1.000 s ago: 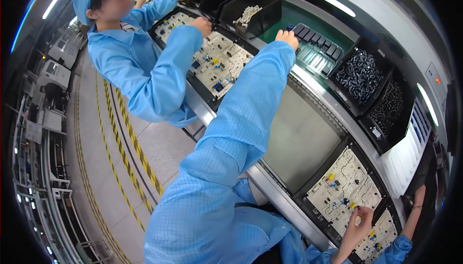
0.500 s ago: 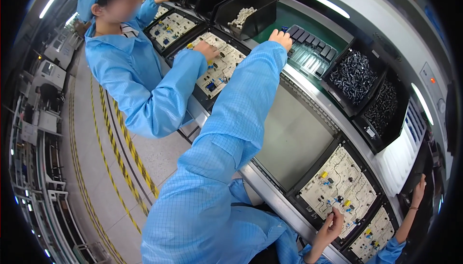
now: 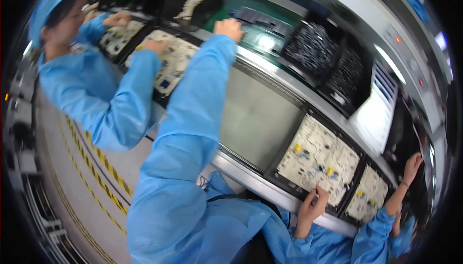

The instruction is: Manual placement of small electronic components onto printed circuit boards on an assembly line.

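My left arm, in a blue checked sleeve, reaches far across the line. My left hand [image 3: 229,29] is at the left end of a tray of dark block-shaped parts [image 3: 264,19]; its fingers are curled downward, and what they grip is hidden. A small blue part [image 3: 233,13] lies just beyond the knuckles. My right hand [image 3: 312,207] is at the near edge of a cream circuit board [image 3: 316,155] in a black frame, thumb and fingers drawn together. Anything between those fingertips is too small to make out. Yellow, blue and black components stand on the board.
Two black bins of small dark parts [image 3: 311,47] [image 3: 348,73] stand beyond the line, beside a white stack [image 3: 374,119]. At left, a co-worker [image 3: 96,95] handles other boards [image 3: 176,59]. Another person's arm [image 3: 407,177] reaches in at right. A grey plate [image 3: 258,114] lies between the boards.
My view has shifted, so the scene sits farther left. My left hand stays by the tray's end. My right fingertips have drawn back toward the board's near edge. The left co-worker's farther hand has lowered to a board.
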Action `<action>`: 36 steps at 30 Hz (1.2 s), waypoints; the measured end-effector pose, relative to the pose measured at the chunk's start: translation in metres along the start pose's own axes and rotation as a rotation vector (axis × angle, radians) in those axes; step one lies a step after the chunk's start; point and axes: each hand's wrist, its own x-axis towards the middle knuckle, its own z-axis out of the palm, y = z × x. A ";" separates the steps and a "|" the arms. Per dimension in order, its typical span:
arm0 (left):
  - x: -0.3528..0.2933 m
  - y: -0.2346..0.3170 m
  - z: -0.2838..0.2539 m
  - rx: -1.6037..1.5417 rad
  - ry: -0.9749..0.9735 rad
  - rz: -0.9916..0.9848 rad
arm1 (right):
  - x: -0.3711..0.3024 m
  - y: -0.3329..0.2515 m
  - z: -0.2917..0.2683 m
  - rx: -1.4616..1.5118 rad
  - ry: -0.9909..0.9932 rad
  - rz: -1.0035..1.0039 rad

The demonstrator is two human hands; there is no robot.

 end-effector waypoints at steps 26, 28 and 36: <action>0.040 -0.043 0.030 0.025 0.077 0.176 | 0.077 0.068 -0.038 0.095 -0.060 0.269; 0.040 -0.049 0.032 0.045 0.065 0.160 | 0.080 0.074 -0.047 0.073 -0.025 0.281; 0.049 -0.047 0.022 -0.105 0.069 0.195 | 0.098 0.089 -0.053 -0.037 -0.092 0.250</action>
